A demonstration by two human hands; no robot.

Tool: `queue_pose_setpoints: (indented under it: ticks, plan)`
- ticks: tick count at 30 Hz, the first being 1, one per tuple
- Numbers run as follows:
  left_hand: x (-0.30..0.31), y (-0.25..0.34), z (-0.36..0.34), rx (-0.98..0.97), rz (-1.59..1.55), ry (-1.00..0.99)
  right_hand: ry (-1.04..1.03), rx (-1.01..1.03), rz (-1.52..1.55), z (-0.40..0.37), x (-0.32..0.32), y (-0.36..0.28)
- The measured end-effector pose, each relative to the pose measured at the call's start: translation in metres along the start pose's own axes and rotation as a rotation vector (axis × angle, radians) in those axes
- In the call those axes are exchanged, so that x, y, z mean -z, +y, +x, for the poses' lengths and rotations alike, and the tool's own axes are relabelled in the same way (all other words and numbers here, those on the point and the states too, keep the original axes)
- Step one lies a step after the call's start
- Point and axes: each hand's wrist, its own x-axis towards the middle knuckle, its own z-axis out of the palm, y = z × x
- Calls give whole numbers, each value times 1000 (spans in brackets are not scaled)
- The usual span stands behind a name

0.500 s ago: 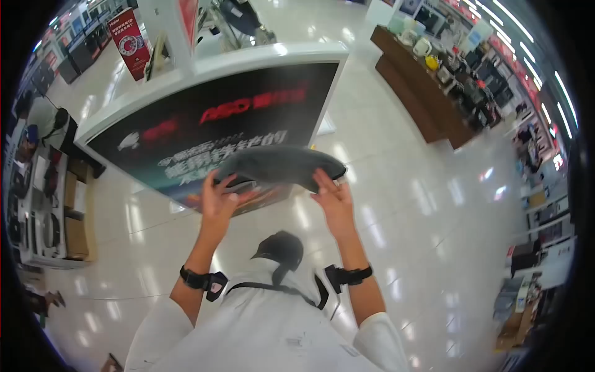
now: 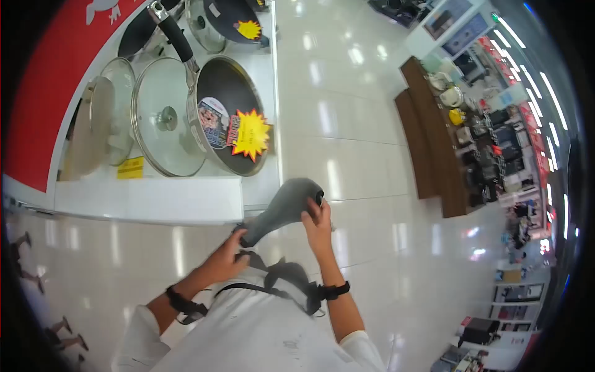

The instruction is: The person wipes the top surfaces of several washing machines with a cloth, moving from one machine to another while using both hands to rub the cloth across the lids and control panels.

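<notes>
A smooth, dark grey curved object [image 2: 286,204] is held between my two hands, tilted, with its broad end up to the right and its narrow end down to the left. I cannot make out its exact kind. My left hand [image 2: 224,260] grips the narrow lower end. The fingers of my right hand [image 2: 317,226] are closed on the broad end. Just beyond the object is the corner of a white display stand [image 2: 149,197]. On the stand, a frying pan [image 2: 232,93] leans on its side beside a glass lid [image 2: 166,118]. The pan carries a yellow starburst tag [image 2: 250,135].
A red panel [image 2: 56,68] borders the stand on the left. More pans [image 2: 232,20] stand at its back. Across the tiled floor [image 2: 347,248], a brown counter [image 2: 427,136] bears several small appliances. People's legs [image 2: 68,335] show at the lower left.
My view has turned left, from a dark poster board to the cookware stand. The grey object has gone from roughly level to slanted, its left end now lower, still in both hands.
</notes>
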Motion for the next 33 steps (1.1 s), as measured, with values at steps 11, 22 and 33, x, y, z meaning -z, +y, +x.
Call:
queue_pose_setpoints:
  ticks: [11, 22, 33]
  plan:
    - [-120, 14, 100, 388, 343, 535, -896, 586, -669, 106, 6, 18]
    - [-167, 25, 208, 852, 704, 939, -1119, 562, -565, 209, 96, 58]
    - [-124, 94, 349, 887, -91, 628, -1004, -352, -85, 437, 105, 48]
